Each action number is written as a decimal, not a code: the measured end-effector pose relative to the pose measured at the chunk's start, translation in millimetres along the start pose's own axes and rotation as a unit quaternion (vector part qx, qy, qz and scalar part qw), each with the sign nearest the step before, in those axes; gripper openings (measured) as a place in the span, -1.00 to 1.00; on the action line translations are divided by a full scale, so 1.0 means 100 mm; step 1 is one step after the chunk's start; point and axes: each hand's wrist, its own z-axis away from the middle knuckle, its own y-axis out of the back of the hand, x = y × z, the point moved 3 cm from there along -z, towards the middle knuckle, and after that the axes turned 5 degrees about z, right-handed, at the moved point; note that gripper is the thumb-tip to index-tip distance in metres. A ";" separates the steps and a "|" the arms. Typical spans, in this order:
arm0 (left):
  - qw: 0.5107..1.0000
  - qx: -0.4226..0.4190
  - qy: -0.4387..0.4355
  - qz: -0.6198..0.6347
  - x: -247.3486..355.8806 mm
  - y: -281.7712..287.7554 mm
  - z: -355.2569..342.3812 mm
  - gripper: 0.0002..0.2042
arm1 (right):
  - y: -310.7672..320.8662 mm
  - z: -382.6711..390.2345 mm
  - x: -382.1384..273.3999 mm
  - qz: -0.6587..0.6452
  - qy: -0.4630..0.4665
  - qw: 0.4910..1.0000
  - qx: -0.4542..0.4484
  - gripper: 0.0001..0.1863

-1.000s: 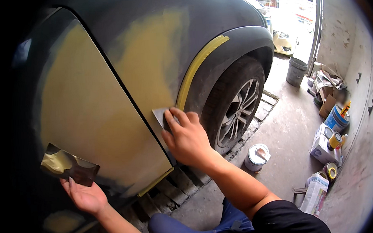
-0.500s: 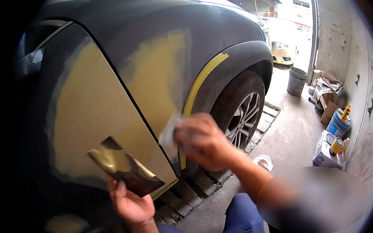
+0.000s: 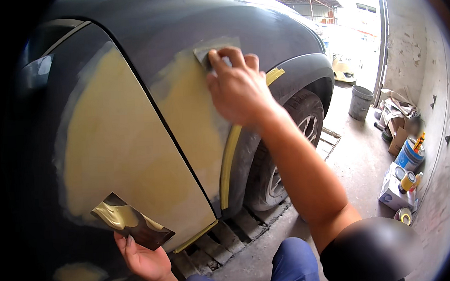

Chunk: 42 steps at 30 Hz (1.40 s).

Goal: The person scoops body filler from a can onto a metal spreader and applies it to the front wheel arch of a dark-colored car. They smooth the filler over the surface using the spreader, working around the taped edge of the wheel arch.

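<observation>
My left hand (image 3: 146,259) grips the lower edge of a dark rectangular putty board (image 3: 149,233), on which glossy yellow body filler (image 3: 115,217) lies. The board is held tilted in front of the car door (image 3: 120,145). Higher up, my right hand (image 3: 240,87) pinches a flat greyish putty spreader (image 3: 201,58) against the dark fender (image 3: 155,40), at the upper edge of its yellow filler patch (image 3: 193,109). The fingers partly hide the spreader. A larger dull yellow patch covers much of the door. Yellow masking tape (image 3: 229,165) follows the wheel arch, partly behind my right forearm.
The car wheel (image 3: 267,189) is behind my right forearm, above a floor grating (image 3: 234,235). Along the right wall stand a dark bucket (image 3: 361,103), cardboard scraps (image 3: 398,138), a blue-and-white pail (image 3: 409,155) and a white box (image 3: 394,188) with cans. Another car (image 3: 343,67) is outside.
My right hand has moved up the fender with the spreader, from beside the lower tape to the patch's top. My left hand and the putty board have shifted slightly down and left.
</observation>
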 end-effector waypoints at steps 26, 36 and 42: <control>0.986 -0.039 0.122 0.105 -0.37 -0.62 0.15 -0.60 | -0.04 1.67 0.10 -0.245 0.188 0.948 -0.078 -0.46; 0.992 0.014 0.089 0.084 -0.19 -0.35 0.22 -0.62 | 0.13 -0.29 0.28 0.000 0.007 0.999 0.039 -0.45; 0.994 0.000 0.085 0.067 -0.18 -0.27 0.23 -0.63 | -0.06 0.13 -0.30 -0.010 0.055 0.998 0.033 -0.48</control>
